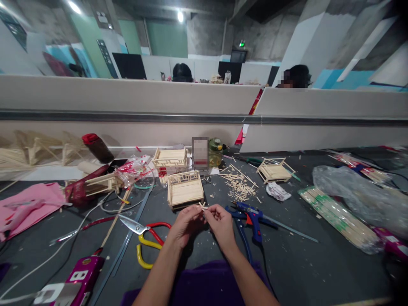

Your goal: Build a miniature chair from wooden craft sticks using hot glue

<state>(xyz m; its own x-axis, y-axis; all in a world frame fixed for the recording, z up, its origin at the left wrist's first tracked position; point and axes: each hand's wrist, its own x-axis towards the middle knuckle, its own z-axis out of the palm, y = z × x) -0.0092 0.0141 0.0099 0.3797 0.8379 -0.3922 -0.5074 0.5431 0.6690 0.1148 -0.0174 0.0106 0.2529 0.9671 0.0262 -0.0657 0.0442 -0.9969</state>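
Observation:
My left hand [188, 221] and my right hand [219, 222] meet in front of me, fingertips close together. Between them are short pieces of wooden stick [203, 205], pinched by both hands; how the pieces join is too small to tell. Just beyond my fingers stands a small bench-like model made of sticks [185, 190], with a railed back. Scissors [148, 231] with red and yellow handles lie left of my left hand. A blue glue gun [253, 216] rests to the right of my right hand, beside blue-handled pliers [242, 233].
Cut stick pieces [240, 185] lie heaped beyond the glue gun. More stick models [276, 170] stand at the back. Bagged sticks [339, 219] and clear plastic lie right. A purple device [84, 276], cables and a pink cloth [35, 206] occupy the left. A low partition [127, 97] borders the table.

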